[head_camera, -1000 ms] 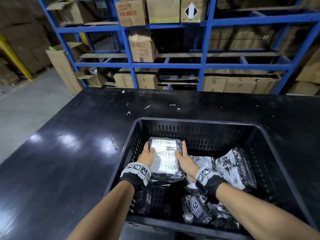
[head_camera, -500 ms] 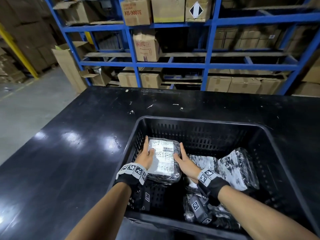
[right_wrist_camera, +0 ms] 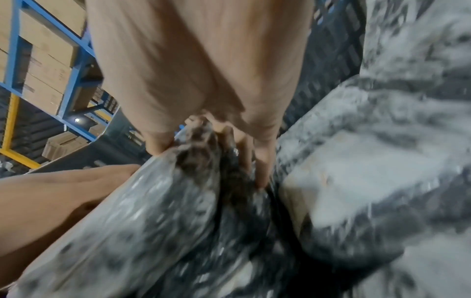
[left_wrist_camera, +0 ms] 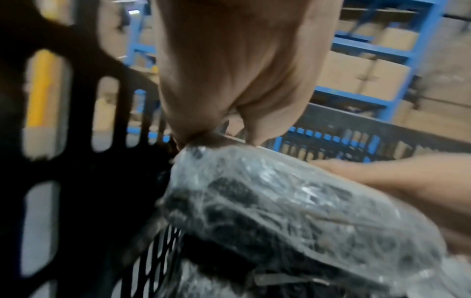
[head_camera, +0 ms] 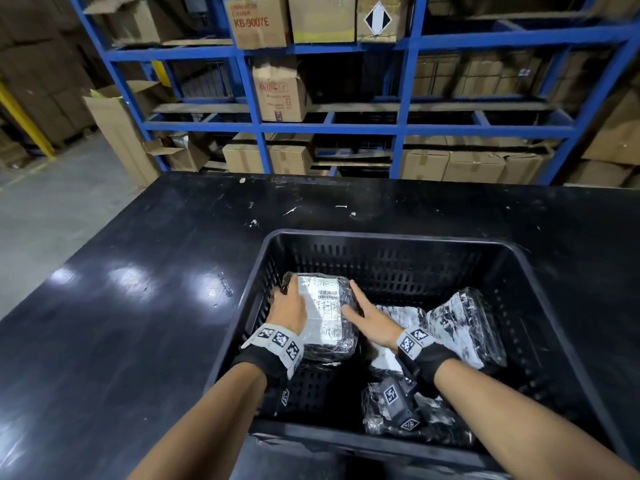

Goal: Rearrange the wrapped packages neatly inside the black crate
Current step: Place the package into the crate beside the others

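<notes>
At the back, a blue rack [head_camera: 401, 129] of cardboard boxes [head_camera: 280, 95], black table [head_camera: 138, 306] in front, black crate [head_camera: 381, 237] on it. Wrapped packages [head_camera: 464, 323] crowd its right half; labelled package [head_camera: 325, 306] sits far-left, left hand [head_camera: 289, 308] curled round its edge, right hand [head_camera: 372, 318] flat-fingered against its side.

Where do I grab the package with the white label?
Take the labelled package by its two long sides, left hand from the left, right hand from the right. It lies label up and looks too wide for one hand; the crate wall crowds its left side.
</notes>
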